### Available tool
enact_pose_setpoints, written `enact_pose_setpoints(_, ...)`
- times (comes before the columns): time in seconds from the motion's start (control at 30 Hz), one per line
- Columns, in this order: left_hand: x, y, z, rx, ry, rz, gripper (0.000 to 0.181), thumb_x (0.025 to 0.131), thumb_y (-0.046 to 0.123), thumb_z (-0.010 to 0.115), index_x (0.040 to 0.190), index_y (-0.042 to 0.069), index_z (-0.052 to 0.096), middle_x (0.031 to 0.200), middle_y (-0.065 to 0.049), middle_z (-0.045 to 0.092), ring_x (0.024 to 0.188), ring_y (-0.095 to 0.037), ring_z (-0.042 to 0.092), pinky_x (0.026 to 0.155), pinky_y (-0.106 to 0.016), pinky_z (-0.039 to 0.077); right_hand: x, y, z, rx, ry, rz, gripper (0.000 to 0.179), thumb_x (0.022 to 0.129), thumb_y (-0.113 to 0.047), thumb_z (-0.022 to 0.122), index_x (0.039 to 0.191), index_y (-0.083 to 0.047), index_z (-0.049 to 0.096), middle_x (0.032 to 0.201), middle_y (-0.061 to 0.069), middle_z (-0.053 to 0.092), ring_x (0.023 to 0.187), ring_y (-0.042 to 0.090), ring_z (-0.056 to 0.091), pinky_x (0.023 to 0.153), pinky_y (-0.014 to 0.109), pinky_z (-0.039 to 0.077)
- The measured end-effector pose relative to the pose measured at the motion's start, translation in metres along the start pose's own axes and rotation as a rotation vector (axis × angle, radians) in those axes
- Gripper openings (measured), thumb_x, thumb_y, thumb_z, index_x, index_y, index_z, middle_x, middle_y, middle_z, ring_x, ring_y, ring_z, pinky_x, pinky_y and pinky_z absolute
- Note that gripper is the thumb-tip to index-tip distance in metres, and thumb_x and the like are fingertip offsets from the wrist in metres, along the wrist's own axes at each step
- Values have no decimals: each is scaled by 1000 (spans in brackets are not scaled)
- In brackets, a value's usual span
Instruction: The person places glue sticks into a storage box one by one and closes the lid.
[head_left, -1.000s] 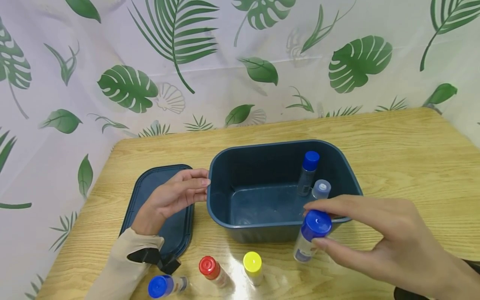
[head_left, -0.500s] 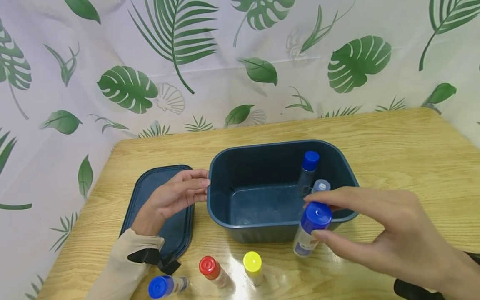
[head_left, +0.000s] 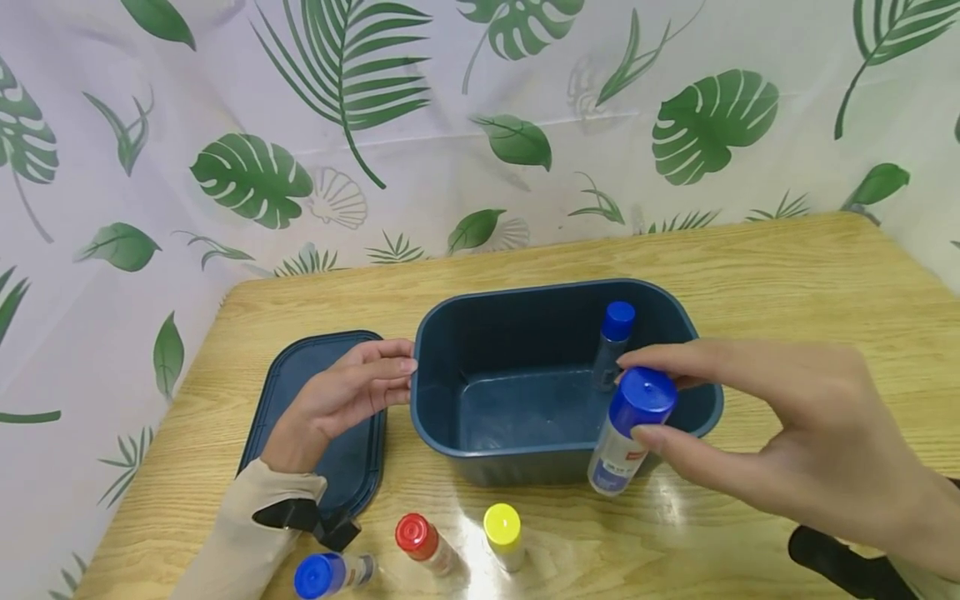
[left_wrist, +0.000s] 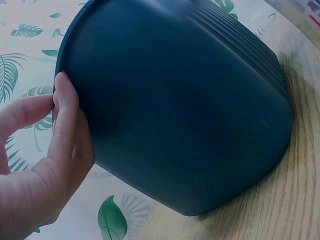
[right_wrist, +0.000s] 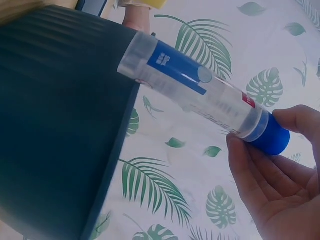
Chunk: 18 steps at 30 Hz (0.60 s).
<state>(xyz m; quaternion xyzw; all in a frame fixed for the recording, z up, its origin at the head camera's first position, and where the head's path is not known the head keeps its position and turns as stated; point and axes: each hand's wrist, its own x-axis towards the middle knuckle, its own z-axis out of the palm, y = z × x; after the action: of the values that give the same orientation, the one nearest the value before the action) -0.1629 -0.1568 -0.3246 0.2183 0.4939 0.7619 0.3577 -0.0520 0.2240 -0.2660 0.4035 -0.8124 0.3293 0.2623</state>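
Mostly clear tube [right_wrist: 206, 97] in the right grip [right_wrist: 285, 192], blue-capped, blue-labelled, red-patched.

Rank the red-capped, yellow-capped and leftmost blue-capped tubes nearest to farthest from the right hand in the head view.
1. Yellow-capped tube, in front of the box.
2. Red-capped tube, farther left.
3. Leftmost blue-capped tube, beside the left sleeve.

Five clear plastic tubes: three are blue-capped, namely a held tube [head_left: 621, 446], a tube within the bin [head_left: 617, 325] and a tube beside the left sleeve [head_left: 321, 575]; one red-capped tube [head_left: 420, 540]; one yellow-capped tube [head_left: 504, 533]. One dark blue rectangular plastic bin [head_left: 517, 468], one flat dark blue plastic lid [head_left: 348, 479], two black wristbands, one pale wood-grain table [head_left: 810, 283]
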Motion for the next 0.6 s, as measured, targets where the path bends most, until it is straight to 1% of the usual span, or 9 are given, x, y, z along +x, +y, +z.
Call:
enact_pose_setpoints(0.17, 0, 1, 0, 2, 3, 7, 15, 98, 2, 52, 105, 5, 64, 94, -2, 68, 85, -13, 65, 81, -26, 55, 4, 1, -4, 7, 32, -23, 64, 59, -17, 93, 117, -5, 68, 98, -1, 73, 81, 11, 69, 76, 16, 52)
enact_pose_setpoints(0.27, 0, 1, 0, 0, 5, 8, 15, 98, 1, 51, 104, 5, 64, 94, -3, 67, 85, -13, 65, 81, -26, 55, 5, 3, -5, 60, 54, -41, 64, 58, -13, 93, 115, -1, 69, 98, 4, 73, 81, 16, 71, 77, 18, 53)
enact_pose_setpoints(0.4, 0, 1, 0, -9, 3, 3, 15, 98, 1, 51, 103, 6, 63, 94, -3, 67, 85, -13, 65, 81, -25, 55, 5, 5, -6, 87, 56, -38, 63, 57, -11, 93, 115, 1, 68, 99, 7, 73, 81, 18, 71, 78, 19, 54)
enact_pose_setpoints(0.53, 0, -1, 1, -22, 5, 2, 14, 98, 1, 51, 103, 6, 64, 94, -3, 67, 85, -12, 65, 81, -25, 55, 6, 8, -9, 45, 40, -30, 65, 58, -12, 93, 117, -1, 68, 100, 6, 73, 82, 17, 71, 78, 19, 53)
enact_pose_setpoints(0.6, 0, -1, 1, -29, 4, 4, 15, 98, 1, 52, 104, 6, 64, 94, -3, 67, 85, -12, 65, 80, -25, 55, 6, 12, -10, 19, 32, -31, 66, 58, -14, 93, 118, -3, 68, 102, 5, 72, 82, 16, 71, 79, 19, 53)
